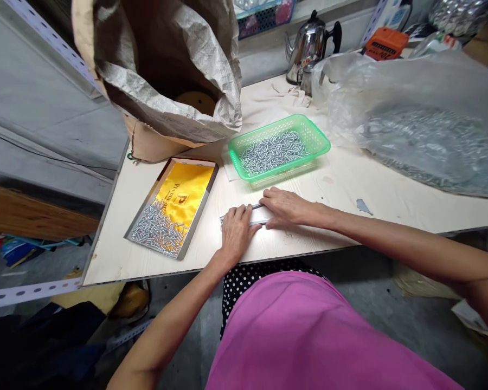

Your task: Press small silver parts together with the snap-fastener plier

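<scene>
A narrow, shallow white tray (260, 215) with raised grey edges lies on the table near its front edge. My left hand (236, 230) is closed over its left part, fingers wrapped across the far edge and thumb along the near one. At the right end, my right hand (284, 208) grips it between the fingers and the thumb. Both hands cover much of the tray, so its ends are partly hidden. Beyond them stands a green plastic basket (321, 151) of small silvery metal pins (274, 151).
Left of my hands, an open box (197, 216) with a yellow cloth lining (191, 187) holds more metal pins. Behind it rises a big paper sack (158, 127). A clear plastic bag (423, 124) covers the right side; a metal kettle (309, 46) stands at the back.
</scene>
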`<state>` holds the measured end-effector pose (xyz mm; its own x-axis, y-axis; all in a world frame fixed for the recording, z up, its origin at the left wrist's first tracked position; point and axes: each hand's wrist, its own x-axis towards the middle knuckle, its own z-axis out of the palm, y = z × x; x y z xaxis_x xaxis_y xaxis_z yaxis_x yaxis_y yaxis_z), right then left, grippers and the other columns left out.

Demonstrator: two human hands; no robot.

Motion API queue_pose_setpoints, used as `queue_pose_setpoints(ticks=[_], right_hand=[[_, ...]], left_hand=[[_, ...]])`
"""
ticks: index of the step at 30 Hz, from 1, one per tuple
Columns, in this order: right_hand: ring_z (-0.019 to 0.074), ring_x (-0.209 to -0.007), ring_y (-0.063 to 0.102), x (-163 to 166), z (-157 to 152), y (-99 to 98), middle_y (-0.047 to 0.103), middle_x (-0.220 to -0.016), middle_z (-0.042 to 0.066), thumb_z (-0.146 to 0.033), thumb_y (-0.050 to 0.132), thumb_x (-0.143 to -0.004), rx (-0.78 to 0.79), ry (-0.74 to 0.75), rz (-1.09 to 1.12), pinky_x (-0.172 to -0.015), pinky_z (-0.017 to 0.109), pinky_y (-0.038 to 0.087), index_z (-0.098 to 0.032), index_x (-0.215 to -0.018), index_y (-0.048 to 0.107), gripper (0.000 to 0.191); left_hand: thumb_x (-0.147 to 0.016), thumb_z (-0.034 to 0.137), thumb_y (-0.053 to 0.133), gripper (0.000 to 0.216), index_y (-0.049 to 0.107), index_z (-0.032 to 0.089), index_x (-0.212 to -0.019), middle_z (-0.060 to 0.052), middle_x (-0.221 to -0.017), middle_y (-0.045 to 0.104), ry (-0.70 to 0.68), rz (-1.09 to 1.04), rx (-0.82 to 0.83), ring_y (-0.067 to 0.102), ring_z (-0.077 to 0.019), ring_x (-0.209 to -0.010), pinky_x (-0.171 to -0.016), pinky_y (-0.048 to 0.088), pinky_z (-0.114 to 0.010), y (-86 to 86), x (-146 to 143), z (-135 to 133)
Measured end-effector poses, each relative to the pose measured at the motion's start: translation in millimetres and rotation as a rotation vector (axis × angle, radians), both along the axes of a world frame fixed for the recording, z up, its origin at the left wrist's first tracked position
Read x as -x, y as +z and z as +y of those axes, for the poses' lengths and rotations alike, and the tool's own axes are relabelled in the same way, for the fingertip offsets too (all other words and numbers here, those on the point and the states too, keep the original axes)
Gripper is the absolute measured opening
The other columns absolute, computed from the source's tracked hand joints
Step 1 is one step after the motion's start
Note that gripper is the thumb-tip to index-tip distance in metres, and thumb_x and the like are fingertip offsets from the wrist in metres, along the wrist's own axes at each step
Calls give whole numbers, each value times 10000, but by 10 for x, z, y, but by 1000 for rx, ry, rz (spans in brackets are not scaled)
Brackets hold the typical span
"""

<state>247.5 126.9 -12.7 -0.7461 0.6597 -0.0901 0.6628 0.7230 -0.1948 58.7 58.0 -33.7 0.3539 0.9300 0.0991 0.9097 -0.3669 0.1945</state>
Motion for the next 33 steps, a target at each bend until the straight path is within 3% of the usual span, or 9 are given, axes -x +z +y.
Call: queue_pose_setpoints(ticks=[3,5,8,11,16,19,23,27,33], right_hand=[[290,-949,511,-72,51,-40,585,-1072,170,-544,717,-759,-23,47,4,-771,362,406,-76,-1120,616,600],[273,-936,511,-103,68,-94,596,-1063,155,-488,624,-862,-48,52,44,-768,352,387,-104,-1138,619,473],[236,-894,512,-91,111,-181,623,-948,112,-292,510,-951,-93,-10,83,-756,325,359,-135,-974,668,224],[220,-856,503,-9,209,-223,627,-872,96,-218,476,-957,-153,-82,93,-747,313,345,-131,-843,665,238],[234,-858,480,319,204,-93,634,-895,118,-153,481,-933,-229,-151,16,-710,331,299,-116,-871,682,213],[233,-915,462,660,-4,43,622,-979,103,-182,510,-937,-199,82,70,-707,332,284,-159,-958,686,179],[237,-957,439,1114,-228,121,609,-955,82,-240,593,-909,-99,448,50,-680,334,279,-200,-851,705,132],[226,-914,447,1327,-248,102,612,-911,97,-209,587,-906,-99,552,-41,-673,338,285,-169,-756,693,188],[218,-873,455,1316,-250,59,609,-878,75,-181,600,-884,-131,659,-32,-695,339,296,-175,-785,671,122]], left_hand=[[-924,330,555,471,462,155,-1351,-154,-1377,523,-34,-62,-59,395,-320,-1342,-1069,375,-497,-75,-79,-216],[-925,332,554,473,461,167,-1358,-140,-1422,499,-82,-91,-59,341,-312,-1399,-1109,352,-502,-132,-127,-363],[-935,367,534,427,506,184,-1319,-128,-1402,530,-121,-146,-21,374,-299,-1390,-1125,338,-527,-167,-156,-509],[-951,369,502,350,563,187,-1244,-121,-1361,570,-151,-215,33,408,-283,-1372,-1133,324,-538,-140,-140,-553],[-941,431,506,433,541,151,-1270,-137,-1388,543,-158,-288,78,361,-302,-1397,-1155,256,-565,-80,-119,-555],[-930,433,524,498,501,130,-1325,-156,-1393,529,-190,-316,107,392,-304,-1373,-1148,284,-534,-98,-123,-574],[-902,450,559,521,532,114,-1300,-165,-1278,609,-168,-331,177,551,-324,-1210,-1042,430,-475,-167,-111,-604],[-904,495,543,581,476,146,-1364,-145,-1359,554,-199,-315,186,518,-323,-1250,-1058,412,-460,-189,-77,-608],[-929,499,495,627,406,112,-1414,-161,-1442,473,-220,-304,177,471,-306,-1305,-1082,390,-424,-185,-42,-604]])
